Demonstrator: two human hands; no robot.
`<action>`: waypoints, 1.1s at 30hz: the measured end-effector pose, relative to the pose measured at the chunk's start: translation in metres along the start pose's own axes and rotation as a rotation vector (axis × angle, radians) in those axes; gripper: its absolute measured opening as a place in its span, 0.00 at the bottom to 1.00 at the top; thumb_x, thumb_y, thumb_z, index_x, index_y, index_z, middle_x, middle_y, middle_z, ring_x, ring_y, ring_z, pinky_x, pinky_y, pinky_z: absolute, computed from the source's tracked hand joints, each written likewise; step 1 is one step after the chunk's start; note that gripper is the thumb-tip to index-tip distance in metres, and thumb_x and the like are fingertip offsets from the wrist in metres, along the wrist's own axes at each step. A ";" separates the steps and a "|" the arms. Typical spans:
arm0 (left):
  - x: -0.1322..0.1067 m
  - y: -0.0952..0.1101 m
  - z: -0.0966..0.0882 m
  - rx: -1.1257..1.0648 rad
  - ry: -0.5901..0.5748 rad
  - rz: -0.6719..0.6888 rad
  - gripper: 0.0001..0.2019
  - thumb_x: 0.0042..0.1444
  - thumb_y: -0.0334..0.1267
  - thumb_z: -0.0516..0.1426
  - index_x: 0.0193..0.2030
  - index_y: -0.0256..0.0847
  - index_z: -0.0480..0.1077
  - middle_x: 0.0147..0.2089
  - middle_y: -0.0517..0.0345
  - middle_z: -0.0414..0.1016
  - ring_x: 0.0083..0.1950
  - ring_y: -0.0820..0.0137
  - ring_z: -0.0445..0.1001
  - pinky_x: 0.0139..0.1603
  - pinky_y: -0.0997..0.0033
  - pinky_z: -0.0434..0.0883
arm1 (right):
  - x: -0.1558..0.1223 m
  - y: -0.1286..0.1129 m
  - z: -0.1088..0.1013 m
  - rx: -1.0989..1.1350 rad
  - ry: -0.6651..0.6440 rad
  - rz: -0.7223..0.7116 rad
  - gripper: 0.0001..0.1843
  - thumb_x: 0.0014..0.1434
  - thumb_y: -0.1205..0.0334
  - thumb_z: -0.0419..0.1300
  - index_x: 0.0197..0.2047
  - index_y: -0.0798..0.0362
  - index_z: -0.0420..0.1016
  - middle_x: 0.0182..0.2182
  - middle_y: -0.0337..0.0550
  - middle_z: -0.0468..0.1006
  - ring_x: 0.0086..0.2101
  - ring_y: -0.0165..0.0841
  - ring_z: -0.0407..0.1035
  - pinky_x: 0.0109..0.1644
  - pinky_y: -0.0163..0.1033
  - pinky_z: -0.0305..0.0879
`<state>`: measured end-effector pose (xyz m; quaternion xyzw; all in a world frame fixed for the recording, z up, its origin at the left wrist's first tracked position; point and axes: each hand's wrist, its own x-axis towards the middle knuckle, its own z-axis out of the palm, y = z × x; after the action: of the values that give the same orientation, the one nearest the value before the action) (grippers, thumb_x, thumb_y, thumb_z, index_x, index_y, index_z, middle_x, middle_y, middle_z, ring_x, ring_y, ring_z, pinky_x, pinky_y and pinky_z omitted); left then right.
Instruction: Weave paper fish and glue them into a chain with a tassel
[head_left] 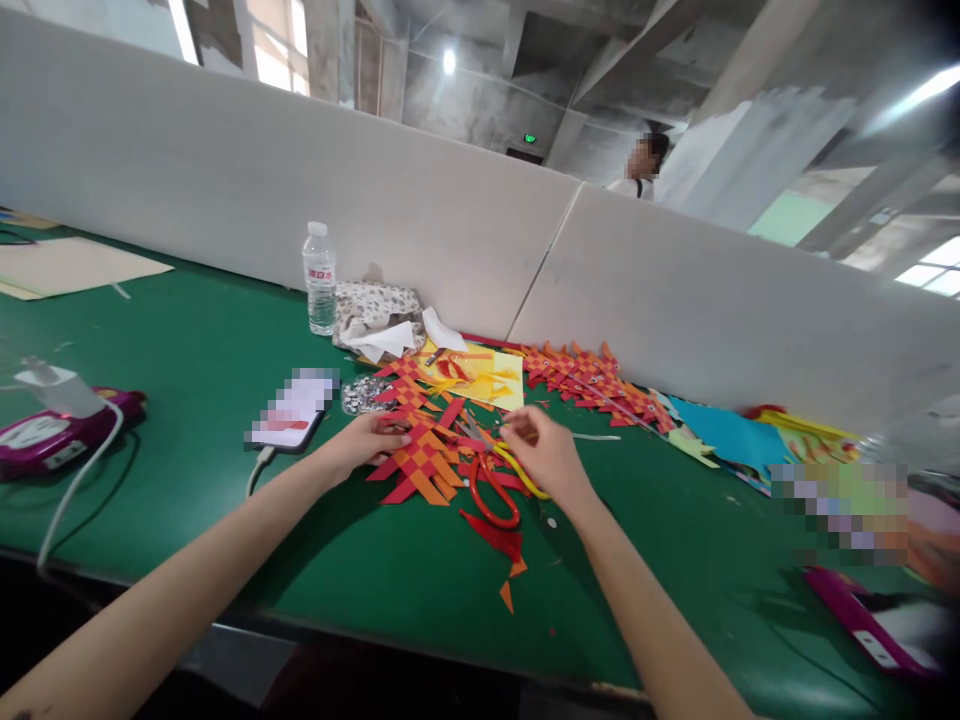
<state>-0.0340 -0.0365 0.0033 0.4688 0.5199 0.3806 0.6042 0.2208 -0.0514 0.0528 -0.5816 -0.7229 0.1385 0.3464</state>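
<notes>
Here, the left hand [373, 440] closes on woven paper [424, 455] atop a green table [360, 575]; the right hand [546, 452] curls, its hold unclear, by scissors [517, 466] cluttering the gap; a phone [292, 412] lies left.

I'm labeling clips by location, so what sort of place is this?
Probably a craft workshop: scissors and woven red-and-orange strips lie on a long green table, with bare concrete beams beyond the low partition.

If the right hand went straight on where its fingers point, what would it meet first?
Ahead of the right hand, probably the scissors' blades, with the woven paper beyond; depth is unclear, so it might pass above them.
</notes>
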 end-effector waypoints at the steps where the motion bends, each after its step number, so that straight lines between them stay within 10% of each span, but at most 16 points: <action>1: -0.004 0.000 0.003 -0.024 -0.033 -0.019 0.26 0.38 0.41 0.66 0.46 0.41 0.68 0.42 0.54 0.74 0.37 0.71 0.74 0.24 0.80 0.66 | -0.020 -0.001 0.002 -0.012 -0.044 0.001 0.05 0.53 0.61 0.56 0.34 0.51 0.69 0.29 0.41 0.76 0.31 0.34 0.72 0.37 0.40 0.67; 9: -0.055 0.002 0.014 0.052 -0.206 -0.128 0.39 0.42 0.38 0.64 0.61 0.47 0.51 0.64 0.40 0.54 0.37 0.68 0.76 0.30 0.70 0.75 | -0.115 -0.007 0.026 -0.292 -0.027 -0.008 0.09 0.56 0.66 0.52 0.38 0.48 0.70 0.31 0.42 0.75 0.33 0.36 0.71 0.35 0.40 0.67; 18: -0.090 -0.028 0.014 0.106 -0.220 -0.005 0.34 0.48 0.38 0.58 0.60 0.49 0.47 0.52 0.48 0.67 0.30 0.73 0.75 0.23 0.76 0.70 | -0.104 -0.033 0.020 -0.081 0.055 0.044 0.07 0.51 0.65 0.55 0.35 0.49 0.67 0.27 0.38 0.75 0.30 0.34 0.71 0.34 0.37 0.67; 25: -0.124 -0.044 0.021 0.604 -0.021 0.285 0.17 0.58 0.43 0.49 0.55 0.50 0.57 0.27 0.65 0.72 0.19 0.74 0.68 0.21 0.76 0.65 | -0.116 -0.056 0.050 -0.050 0.009 0.024 0.05 0.51 0.65 0.55 0.34 0.49 0.67 0.27 0.38 0.75 0.28 0.33 0.70 0.33 0.36 0.65; 33: -0.127 -0.056 0.043 1.021 0.244 0.752 0.15 0.59 0.36 0.48 0.52 0.45 0.64 0.50 0.52 0.72 0.50 0.63 0.70 0.46 0.65 0.69 | -0.035 0.014 -0.001 -0.597 0.214 0.086 0.16 0.55 0.53 0.54 0.41 0.56 0.69 0.37 0.55 0.75 0.39 0.44 0.69 0.38 0.42 0.62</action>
<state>-0.0149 -0.1798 -0.0157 0.8009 0.5007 0.3216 0.0668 0.2351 -0.0806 0.0328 -0.6987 -0.6659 -0.1272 0.2285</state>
